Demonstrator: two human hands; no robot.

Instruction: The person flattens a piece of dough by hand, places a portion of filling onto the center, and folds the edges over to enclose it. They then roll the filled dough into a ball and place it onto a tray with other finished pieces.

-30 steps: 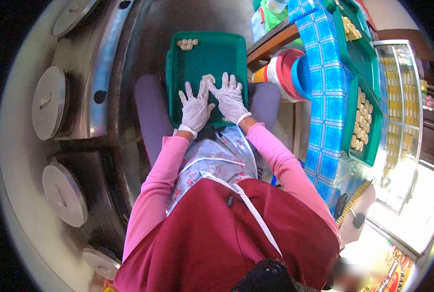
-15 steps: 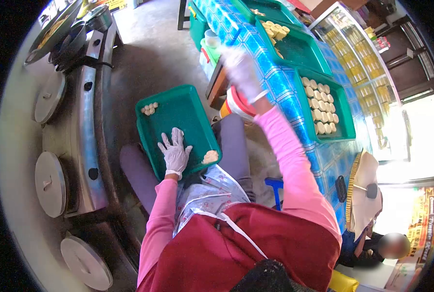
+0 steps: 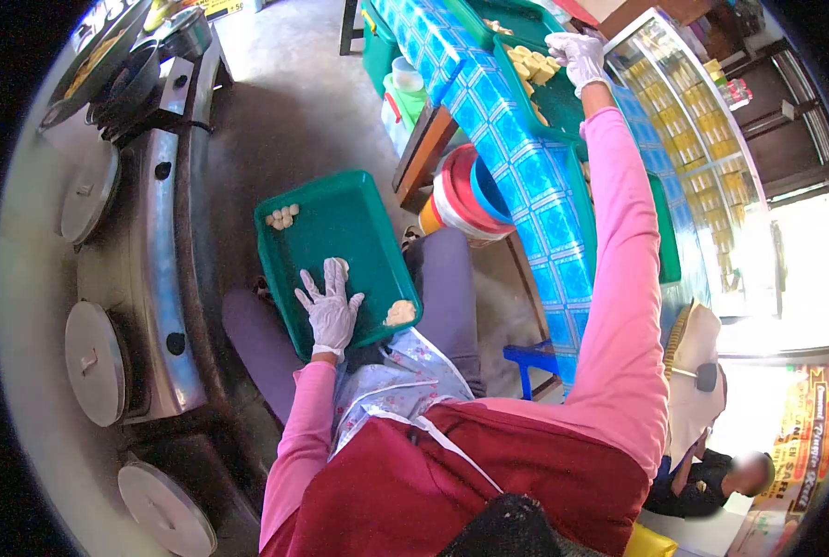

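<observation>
My left hand [image 3: 332, 314], in a clear white glove, lies with fingers spread on the green tray [image 3: 340, 209] across my lap. A bit of pale dough [image 3: 342, 265] shows at its fingertips. Several small dough balls [image 3: 282, 217] sit in the tray's far left corner, and a larger dough lump [image 3: 400, 313] is at the near right. My right hand [image 3: 579, 58], also gloved, is stretched out over a green tray [image 3: 563, 111] of yellow pieces [image 3: 531, 65] on the table. Its fingers are bent together; what they hold, if anything, cannot be made out.
The table with a blue checked cloth [image 3: 526, 176] stands to the right, a glass case [image 3: 693, 121] behind it. Stacked buckets [image 3: 461, 200] and a blue stool [image 3: 530, 357] are below. Stove and lidded pots [image 3: 96, 362] line the left. A person [image 3: 711, 483] is at lower right.
My right hand has moved right and away from me, from above the table's near edge to the far tray. My left hand stays spread in the lap tray.
</observation>
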